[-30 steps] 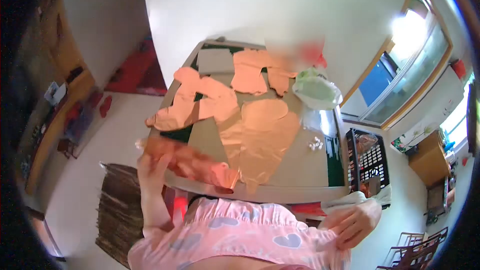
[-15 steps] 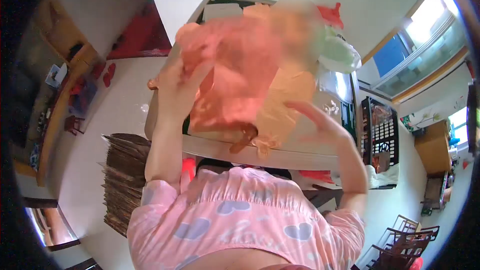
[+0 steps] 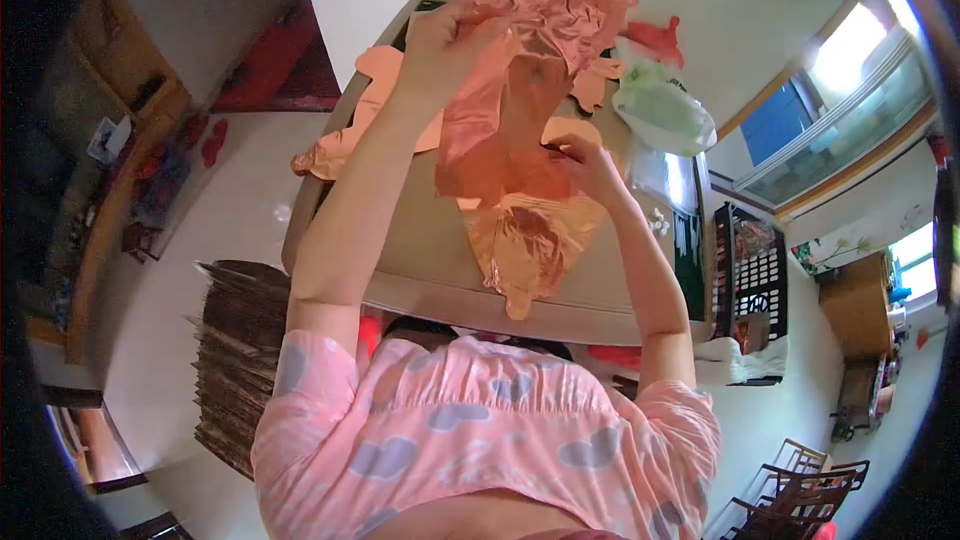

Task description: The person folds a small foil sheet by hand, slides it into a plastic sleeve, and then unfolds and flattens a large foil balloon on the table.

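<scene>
While the red foil piece is held up above the counter, the far part of the counter is largely covered by it, so that the orange foil piece and the peach foil piece are only partly seen. The small white items are too small to be made out. The foil's left side is gripped by the closed fingers of the left hand, whose tips are partly hidden among the folds. Its lower right edge is met by the bent fingers of the right hand; whether it is pinched cannot be told. Compared with half a second ago, the red foil has been shifted farther from the body, and the right hand has been brought to its edge.
</scene>
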`<state>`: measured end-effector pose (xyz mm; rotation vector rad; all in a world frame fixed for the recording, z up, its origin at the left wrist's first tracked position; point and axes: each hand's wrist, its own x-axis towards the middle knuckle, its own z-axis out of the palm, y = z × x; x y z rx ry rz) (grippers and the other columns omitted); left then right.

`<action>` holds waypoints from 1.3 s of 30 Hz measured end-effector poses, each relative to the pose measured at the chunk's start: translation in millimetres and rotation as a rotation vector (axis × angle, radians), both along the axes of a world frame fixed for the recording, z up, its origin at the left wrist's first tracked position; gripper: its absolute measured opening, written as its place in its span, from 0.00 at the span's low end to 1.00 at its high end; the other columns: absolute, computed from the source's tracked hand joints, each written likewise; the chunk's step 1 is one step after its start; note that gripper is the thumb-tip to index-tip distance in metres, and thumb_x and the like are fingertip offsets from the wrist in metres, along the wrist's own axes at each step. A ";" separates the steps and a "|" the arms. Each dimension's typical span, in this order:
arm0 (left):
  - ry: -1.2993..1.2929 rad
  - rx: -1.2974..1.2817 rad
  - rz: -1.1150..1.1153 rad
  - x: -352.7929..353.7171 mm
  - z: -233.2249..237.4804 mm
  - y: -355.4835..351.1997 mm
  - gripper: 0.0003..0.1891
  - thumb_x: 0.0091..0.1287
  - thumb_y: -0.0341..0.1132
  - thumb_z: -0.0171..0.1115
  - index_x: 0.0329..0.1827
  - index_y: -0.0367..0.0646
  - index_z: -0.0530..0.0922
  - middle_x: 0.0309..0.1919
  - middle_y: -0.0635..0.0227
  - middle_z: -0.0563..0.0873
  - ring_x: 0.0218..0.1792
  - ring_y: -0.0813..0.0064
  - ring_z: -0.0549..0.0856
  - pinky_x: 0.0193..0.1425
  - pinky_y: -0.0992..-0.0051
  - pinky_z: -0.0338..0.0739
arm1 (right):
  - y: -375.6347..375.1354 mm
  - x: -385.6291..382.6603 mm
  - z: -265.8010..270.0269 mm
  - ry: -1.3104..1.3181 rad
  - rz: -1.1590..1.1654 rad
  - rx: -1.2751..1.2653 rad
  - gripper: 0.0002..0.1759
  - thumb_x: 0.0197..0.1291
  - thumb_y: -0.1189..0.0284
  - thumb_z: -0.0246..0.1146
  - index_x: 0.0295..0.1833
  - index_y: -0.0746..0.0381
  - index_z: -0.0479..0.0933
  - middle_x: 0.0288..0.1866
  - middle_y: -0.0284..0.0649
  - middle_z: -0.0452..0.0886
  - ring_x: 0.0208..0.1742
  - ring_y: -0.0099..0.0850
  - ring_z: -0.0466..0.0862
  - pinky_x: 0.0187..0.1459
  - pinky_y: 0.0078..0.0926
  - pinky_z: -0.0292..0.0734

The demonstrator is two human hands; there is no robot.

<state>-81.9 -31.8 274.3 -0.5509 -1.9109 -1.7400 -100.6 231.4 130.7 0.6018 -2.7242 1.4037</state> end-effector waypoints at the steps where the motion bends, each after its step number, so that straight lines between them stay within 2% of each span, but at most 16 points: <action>1: 0.007 -0.013 0.016 -3.4 1.0 2.6 0.13 0.64 0.36 0.66 0.46 0.36 0.82 0.37 0.67 0.87 0.37 0.81 0.82 0.43 0.79 0.76 | 3.7 -5.9 -2.8 0.010 0.009 0.039 0.10 0.60 0.74 0.63 0.47 0.64 0.80 0.39 0.43 0.86 0.41 0.25 0.84 0.44 0.26 0.78; 5: 0.076 -0.090 0.040 -40.1 -7.8 -0.6 0.13 0.65 0.36 0.65 0.47 0.37 0.82 0.39 0.68 0.87 0.40 0.82 0.83 0.45 0.81 0.76 | 11.6 -14.7 5.6 0.058 -0.084 0.251 0.09 0.59 0.73 0.63 0.44 0.64 0.80 0.35 0.44 0.84 0.37 0.27 0.84 0.41 0.27 0.77; 8: -0.010 0.012 -0.055 -64.1 -13.8 -2.1 0.13 0.65 0.36 0.65 0.47 0.37 0.81 0.38 0.70 0.86 0.39 0.83 0.81 0.43 0.81 0.75 | 19.6 -17.9 2.4 0.013 -0.127 0.139 0.08 0.58 0.73 0.63 0.43 0.63 0.80 0.33 0.43 0.84 0.33 0.28 0.82 0.39 0.28 0.76; 11: 0.062 0.100 -0.086 -70.9 -14.0 11.3 0.14 0.65 0.37 0.65 0.47 0.36 0.80 0.35 0.72 0.84 0.35 0.84 0.78 0.40 0.80 0.73 | 30.4 -17.7 3.1 0.041 -0.005 0.208 0.10 0.59 0.75 0.60 0.46 0.64 0.78 0.37 0.51 0.83 0.40 0.41 0.85 0.42 0.33 0.77; 14: 0.003 0.020 -0.161 -79.9 -11.1 12.9 0.14 0.65 0.38 0.65 0.46 0.36 0.81 0.34 0.73 0.83 0.34 0.85 0.76 0.39 0.80 0.72 | 36.9 -22.3 -1.4 0.072 -0.055 0.235 0.10 0.57 0.74 0.63 0.45 0.64 0.79 0.36 0.49 0.83 0.36 0.30 0.83 0.41 0.29 0.77; 17: -0.160 -0.288 0.067 -67.8 11.6 19.9 0.13 0.66 0.38 0.64 0.45 0.35 0.82 0.33 0.74 0.84 0.33 0.86 0.76 0.38 0.81 0.72 | 43.8 -29.1 -2.6 0.029 -0.114 0.130 0.10 0.58 0.76 0.61 0.46 0.64 0.79 0.37 0.51 0.83 0.37 0.35 0.84 0.40 0.32 0.77; 20: -0.021 0.003 -0.090 -55.9 9.9 33.2 0.15 0.66 0.40 0.65 0.45 0.35 0.82 0.30 0.73 0.85 0.30 0.85 0.76 0.36 0.79 0.72 | 56.3 -54.7 -14.7 0.315 -0.156 0.302 0.11 0.63 0.67 0.58 0.47 0.56 0.81 0.39 0.51 0.83 0.41 0.47 0.85 0.41 0.39 0.78; 23: -0.006 -0.158 -0.062 -38.2 5.3 34.4 0.14 0.66 0.39 0.64 0.44 0.36 0.82 0.28 0.71 0.84 0.28 0.83 0.76 0.32 0.77 0.72 | 56.3 -58.1 4.5 0.338 -0.366 0.377 0.12 0.64 0.63 0.57 0.47 0.52 0.82 0.39 0.52 0.83 0.42 0.50 0.84 0.40 0.43 0.78; 25: 0.046 -0.265 -0.033 -3.1 -12.2 39.9 0.10 0.65 0.36 0.63 0.44 0.39 0.81 0.30 0.69 0.84 0.30 0.82 0.79 0.32 0.74 0.74 | 63.0 -75.3 -8.7 0.450 -0.398 0.378 0.12 0.65 0.66 0.56 0.48 0.54 0.82 0.42 0.48 0.84 0.44 0.48 0.84 0.42 0.42 0.78; 27: 0.334 -0.348 -0.094 5.0 -80.2 45.3 0.09 0.64 0.32 0.63 0.45 0.43 0.81 0.35 0.65 0.84 0.30 0.75 0.81 0.32 0.70 0.76 | 63.4 -69.4 -11.8 0.506 -0.414 0.340 0.12 0.65 0.68 0.54 0.48 0.54 0.82 0.46 0.46 0.84 0.47 0.47 0.83 0.44 0.40 0.78; 29: 0.105 -0.213 -0.408 42.8 -122.2 45.5 0.12 0.61 0.28 0.63 0.48 0.45 0.80 0.45 0.62 0.83 0.38 0.66 0.83 0.43 0.64 0.79 | 76.1 -79.6 -39.2 0.685 -0.371 0.427 0.13 0.65 0.70 0.54 0.50 0.54 0.82 0.50 0.43 0.83 0.51 0.45 0.81 0.48 0.39 0.77; 30: 0.244 -0.412 -0.266 56.7 -142.2 46.0 0.12 0.61 0.28 0.63 0.48 0.43 0.80 0.48 0.62 0.83 0.47 0.64 0.81 0.52 0.65 0.76 | 81.0 -86.1 -57.3 0.775 -0.348 0.469 0.13 0.64 0.71 0.54 0.50 0.54 0.81 0.52 0.41 0.82 0.52 0.44 0.81 0.50 0.38 0.77; 31: 0.381 -0.607 -0.118 66.9 -162.5 46.8 0.12 0.61 0.28 0.64 0.49 0.41 0.80 0.52 0.62 0.82 0.57 0.63 0.79 0.62 0.66 0.74 | 82.1 -88.0 -73.1 0.710 -0.358 0.492 0.14 0.63 0.71 0.54 0.50 0.54 0.81 0.53 0.41 0.81 0.54 0.43 0.80 0.51 0.38 0.76; 33: 0.327 -0.636 -0.117 75.6 -212.8 49.7 0.12 0.60 0.28 0.62 0.48 0.42 0.80 0.53 0.61 0.81 0.57 0.60 0.79 0.62 0.64 0.74 | 83.2 -82.7 -97.0 0.576 -0.373 0.540 0.14 0.62 0.71 0.55 0.51 0.52 0.81 0.55 0.39 0.79 0.56 0.42 0.79 0.54 0.38 0.75; 34: 0.298 -0.649 -0.116 78.9 -231.1 50.6 0.12 0.60 0.28 0.61 0.48 0.42 0.80 0.53 0.60 0.81 0.57 0.59 0.79 0.62 0.63 0.74 | 77.1 -76.2 -100.8 0.557 -0.394 0.568 0.16 0.60 0.72 0.55 0.52 0.50 0.81 0.55 0.37 0.77 0.57 0.39 0.78 0.59 0.42 0.70; 39: 0.184 -0.779 -0.093 89.5 -266.9 46.3 0.12 0.60 0.28 0.59 0.47 0.43 0.81 0.55 0.60 0.80 0.61 0.59 0.76 0.63 0.62 0.73 | 71.6 -69.0 -119.2 0.329 -0.415 0.662 0.17 0.61 0.71 0.57 0.54 0.46 0.81 0.60 0.37 0.76 0.62 0.36 0.75 0.67 0.49 0.59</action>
